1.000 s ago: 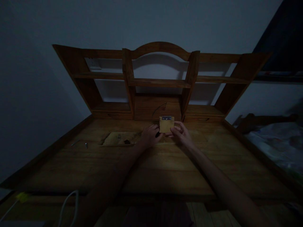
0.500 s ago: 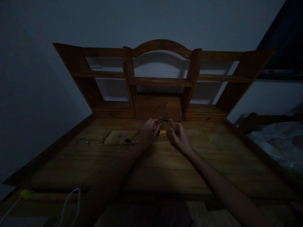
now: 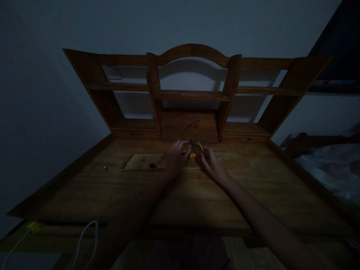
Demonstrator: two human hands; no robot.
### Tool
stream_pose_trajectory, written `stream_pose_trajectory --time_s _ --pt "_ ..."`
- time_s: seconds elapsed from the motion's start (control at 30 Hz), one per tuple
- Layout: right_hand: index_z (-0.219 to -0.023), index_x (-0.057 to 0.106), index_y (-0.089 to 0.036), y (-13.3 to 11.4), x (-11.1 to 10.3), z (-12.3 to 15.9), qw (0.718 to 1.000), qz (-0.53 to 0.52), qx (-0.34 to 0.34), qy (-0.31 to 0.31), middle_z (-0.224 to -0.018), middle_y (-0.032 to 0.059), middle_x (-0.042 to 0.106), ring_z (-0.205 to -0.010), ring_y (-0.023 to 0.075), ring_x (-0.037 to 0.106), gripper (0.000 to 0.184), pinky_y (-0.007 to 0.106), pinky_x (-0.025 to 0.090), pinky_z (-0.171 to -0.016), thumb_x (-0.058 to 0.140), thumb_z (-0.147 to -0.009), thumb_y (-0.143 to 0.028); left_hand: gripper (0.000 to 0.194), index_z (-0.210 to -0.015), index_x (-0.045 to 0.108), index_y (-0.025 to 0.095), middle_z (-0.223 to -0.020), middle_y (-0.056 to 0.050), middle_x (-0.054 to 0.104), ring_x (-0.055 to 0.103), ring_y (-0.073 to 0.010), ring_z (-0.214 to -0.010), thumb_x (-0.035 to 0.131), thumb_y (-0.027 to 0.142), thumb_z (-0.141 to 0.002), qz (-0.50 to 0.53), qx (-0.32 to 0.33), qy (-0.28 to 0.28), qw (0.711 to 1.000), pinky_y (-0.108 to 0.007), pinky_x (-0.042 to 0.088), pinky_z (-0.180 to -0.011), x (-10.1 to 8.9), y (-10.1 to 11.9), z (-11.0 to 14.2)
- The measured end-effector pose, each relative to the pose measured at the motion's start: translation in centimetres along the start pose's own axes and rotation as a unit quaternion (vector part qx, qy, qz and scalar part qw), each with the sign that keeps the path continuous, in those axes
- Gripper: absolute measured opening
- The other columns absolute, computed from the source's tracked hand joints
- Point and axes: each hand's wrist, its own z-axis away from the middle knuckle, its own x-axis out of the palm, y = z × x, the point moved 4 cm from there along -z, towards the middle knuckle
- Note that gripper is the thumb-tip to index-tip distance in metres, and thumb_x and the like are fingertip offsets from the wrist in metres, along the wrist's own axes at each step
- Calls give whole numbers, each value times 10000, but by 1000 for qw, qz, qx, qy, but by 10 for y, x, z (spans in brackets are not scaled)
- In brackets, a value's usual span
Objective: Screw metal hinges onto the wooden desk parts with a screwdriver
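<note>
Both my hands meet at the back middle of a wooden desk (image 3: pixel 180 195). Between them is a small wooden block with a metal hinge (image 3: pixel 196 145) on its top edge. My left hand (image 3: pixel 176 156) curls round its left side, and a bit of yellow (image 3: pixel 192 155) shows under the fingers. My right hand (image 3: pixel 213 163) grips the block's right side from below. The block is tilted and low, close to a thin wooden board (image 3: pixel 146 161) lying flat on the desk. The light is very dim, so fine detail is lost.
A wooden hutch (image 3: pixel 191 93) with open shelves stands against the wall behind the hands. A small screw (image 3: pixel 105 168) and a thin metal piece (image 3: pixel 92 166) lie at left. A white cable (image 3: pixel 84 240) hangs at the near left edge. Bedding (image 3: pixel 329 168) is to the right.
The block stood upright and facing me a second ago; it has since been tipped down and lowered toward the board, with both hands closing over it. The view shifted slightly.
</note>
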Motion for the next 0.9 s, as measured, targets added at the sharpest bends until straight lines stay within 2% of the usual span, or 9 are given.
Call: stream_pose_trajectory --time_s 0.2,0.37,0.6,0.8,0.9 --pt "-1330 518 -240 0 1 0 1000 14 3 1 -1092 117 762 -909 286 749 361 380 552 -779 402 -1047 -431 87 -968 647 210 -931 -47 720 674 -191 -865 599 282 -971 -19 6 14 1000 -320 501 -809 0 1 0" --pt "-1336 519 -241 -3 1 1 1000 13 5 -6 -1061 111 767 -893 283 751 370 379 553 -773 390 -1051 -437 152 -863 616 215 -871 -43 702 660 -191 -849 557 284 -986 -23 -2 1 1000 -318 489 -791 2 0 -1" --pt "-1321 507 -221 -3 1 1 1000 28 3 -7 -1053 124 765 -885 295 751 363 376 540 -740 379 -1058 -437 101 -923 607 211 -902 -45 673 639 -177 -817 580 293 -975 -4 -17 3 1000 -301 484 -767 0 1 -1" --pt "-1311 491 -237 -2 2 1 1000 22 1 -8 -1075 114 760 -890 287 751 341 372 545 -739 380 -1060 -439 199 -869 597 213 -859 -42 660 632 -184 -836 507 307 -1020 -34 0 -5 999 -308 471 -788 1 2 0" --pt "-1319 474 -253 -3 1 1 1000 13 5 -11 -1103 103 756 -902 273 752 330 368 551 -758 381 -1062 -438 186 -885 588 214 -870 -42 658 632 -181 -829 505 311 -1021 -20 -3 -2 1000 -304 472 -779 1 1 0"
